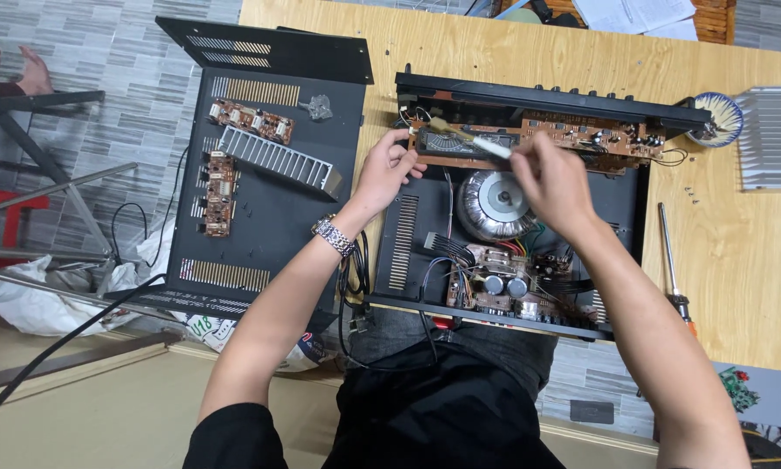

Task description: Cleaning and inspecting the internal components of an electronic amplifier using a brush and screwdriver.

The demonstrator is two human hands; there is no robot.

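Two bare hands work over an opened amplifier chassis [621, 195] in the single head view, which looks straight down. I see the black chassis lying on a light wooden table [747, 260], with its near edge hanging over my lap.

My right hand [551, 178] is closed around the white handle of a small brush [470, 139]. The brush points left and away from me, its pale bristle end resting on the long brown circuit board [582, 135] that runs behind the chassis front panel. My left hand [386, 169] is curled with its fingers bent, touching the left end of that same board beside the chassis wall; I cannot tell whether it pinches anything. A metal watch [334, 236] sits on the left wrist.

Inside the chassis, a round grey transformer [495, 204] lies just below the brush, and a smaller board with two silver capacitors [505, 285] sits nearer to me among coloured wires.

Left of the chassis, its black cover [273, 208] lies upside down. On it rest two small brown boards [251, 120] and a ribbed silver heatsink [273, 156].

On the table to the right lie a screwdriver [673, 269], a small blue-rimmed dish [719, 117] and a larger ribbed metal heatsink [773, 137].
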